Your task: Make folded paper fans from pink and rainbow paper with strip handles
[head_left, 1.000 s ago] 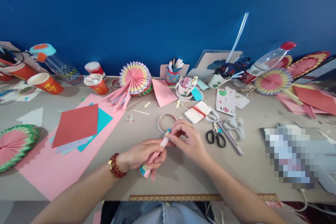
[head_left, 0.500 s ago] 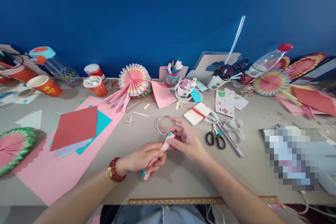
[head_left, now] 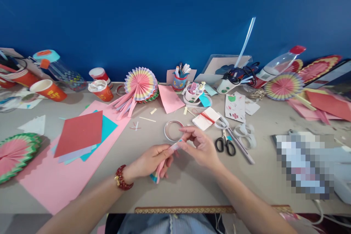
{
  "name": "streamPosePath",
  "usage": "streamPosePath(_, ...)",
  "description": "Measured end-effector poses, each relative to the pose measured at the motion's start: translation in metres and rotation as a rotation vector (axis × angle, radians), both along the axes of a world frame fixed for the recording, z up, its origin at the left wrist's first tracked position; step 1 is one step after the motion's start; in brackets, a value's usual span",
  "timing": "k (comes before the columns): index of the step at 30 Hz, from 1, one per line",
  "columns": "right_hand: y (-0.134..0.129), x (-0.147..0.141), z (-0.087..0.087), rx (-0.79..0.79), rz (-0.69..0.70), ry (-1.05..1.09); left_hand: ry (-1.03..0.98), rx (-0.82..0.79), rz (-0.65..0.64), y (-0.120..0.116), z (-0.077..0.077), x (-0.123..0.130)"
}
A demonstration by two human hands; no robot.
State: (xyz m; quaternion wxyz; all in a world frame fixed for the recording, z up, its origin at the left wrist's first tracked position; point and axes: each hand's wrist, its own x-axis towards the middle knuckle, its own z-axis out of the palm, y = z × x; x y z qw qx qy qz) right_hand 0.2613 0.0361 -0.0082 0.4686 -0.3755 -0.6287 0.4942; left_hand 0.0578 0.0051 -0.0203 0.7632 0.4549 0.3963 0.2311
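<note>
My left hand (head_left: 153, 159) is closed round a narrow folded strip of pink and blue paper (head_left: 159, 170), whose lower end sticks out below the fingers. Thumb and fingers of my right hand (head_left: 200, 148) pinch the upper end of the same folded paper, close to the left fingertips. A whitish patch shows on the paper between the hands; whether it is tape I cannot tell. Just beyond the fingers a roll of tape (head_left: 166, 131) lies flat on the table. Black-handled scissors (head_left: 225, 144) lie to the right of my right hand.
Red and blue sheets (head_left: 79, 133) rest on a large pink sheet (head_left: 52, 186) at left. A pleated paper rosette (head_left: 139, 84) leans near the wall. Paper cups (head_left: 48, 90), a clear bottle (head_left: 278, 62) and a white thread card (head_left: 201, 120) stand or lie about. A blurred-out patch (head_left: 304, 164) covers the right side.
My right fingers have shifted slightly down along the paper's upper end, and the hands have come closer together. The folded paper stays held in both hands.
</note>
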Motion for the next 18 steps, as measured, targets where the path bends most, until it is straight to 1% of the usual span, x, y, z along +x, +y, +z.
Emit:
streamPosePath(3,0.004,0.004,0.002,-0.010,-0.006,-0.003,-0.009,-0.015,0.001,0.002,0.000,-0.002)
streamPosePath(7,0.009,0.008,0.006,-0.031,-0.053,-0.034,0.074,0.073,0.036,0.003,0.002,-0.006)
streamPosePath(11,0.011,0.008,0.005,-0.017,-0.059,-0.101,0.124,0.157,-0.034,0.001,0.005,-0.009)
streamPosePath(13,0.010,0.008,0.005,0.020,-0.070,-0.144,0.134,0.171,-0.032,0.001,0.006,-0.008)
streamPosePath(15,0.008,0.007,0.006,0.136,-0.141,-0.220,0.112,0.134,-0.006,0.001,0.007,-0.007)
streamPosePath(16,0.006,0.007,0.007,0.235,-0.198,-0.274,0.095,0.105,0.009,0.001,0.007,-0.006)
streamPosePath(18,-0.001,0.006,0.010,0.494,-0.294,-0.373,0.064,0.069,0.055,0.001,0.007,-0.005)
